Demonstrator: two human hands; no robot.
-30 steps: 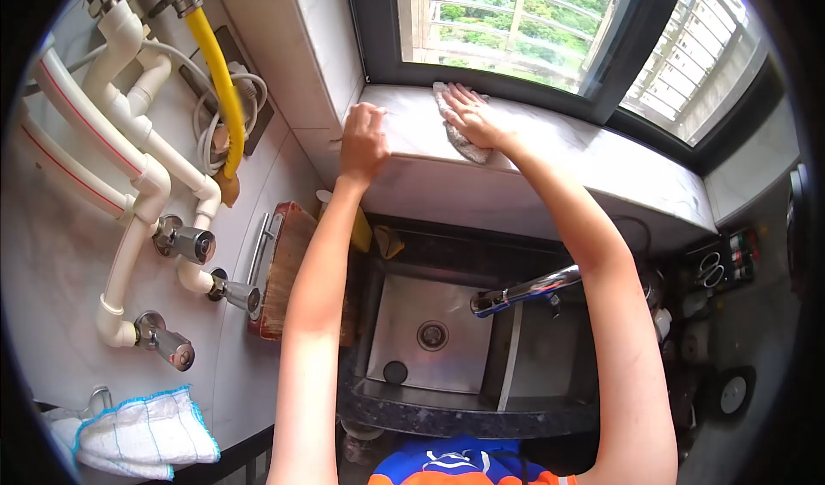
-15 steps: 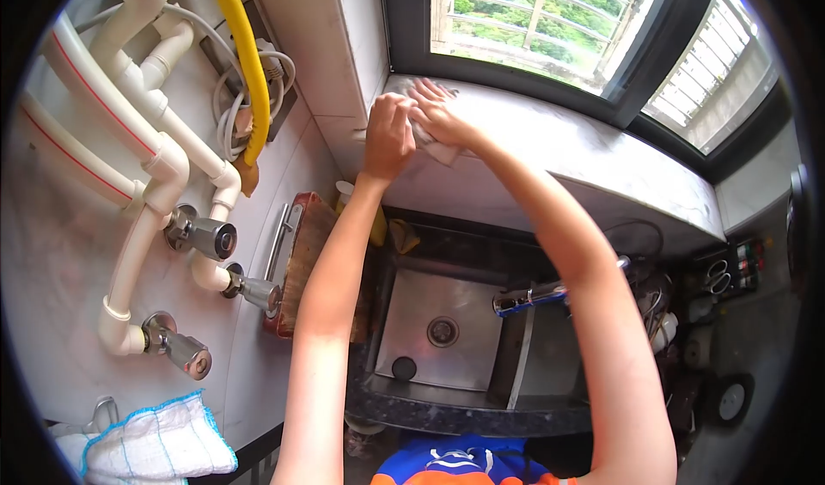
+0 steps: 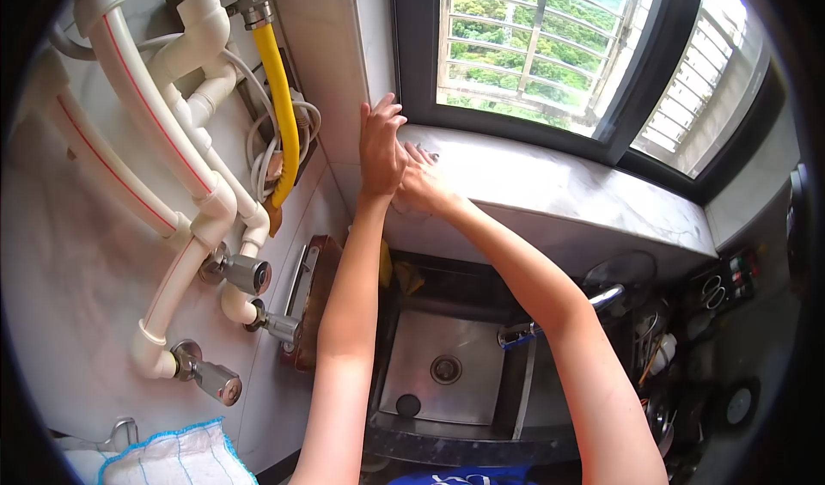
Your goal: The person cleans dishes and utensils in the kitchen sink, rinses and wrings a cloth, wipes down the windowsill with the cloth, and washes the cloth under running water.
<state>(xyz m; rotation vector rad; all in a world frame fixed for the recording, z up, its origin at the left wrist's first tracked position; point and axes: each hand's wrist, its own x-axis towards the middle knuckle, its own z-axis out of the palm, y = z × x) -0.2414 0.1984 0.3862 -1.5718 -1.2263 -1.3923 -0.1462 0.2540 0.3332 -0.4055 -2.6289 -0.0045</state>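
My left hand (image 3: 381, 152) is raised at the left end of the marble window sill (image 3: 550, 180), its fingers apart against the corner of the wall beside the window frame. Close against it, my right hand (image 3: 421, 181) rests on the sill's left end. The cloth is almost wholly hidden under my right hand; only a small greyish bit seems to show near its fingertips. How firmly the right fingers are bent cannot be made out.
Below the sill is a steel sink (image 3: 447, 347) with a faucet (image 3: 518, 335). Pipes (image 3: 155, 98), a yellow hose (image 3: 279, 107) and valves line the left wall. A wooden board (image 3: 318, 300) stands beside the sink; a white-blue cloth (image 3: 180, 459) hangs lower left.
My right hand has slid left along the sill with the cloth, up to my left hand. My left hand has opened from a closed shape against the wall corner. The view has shifted.
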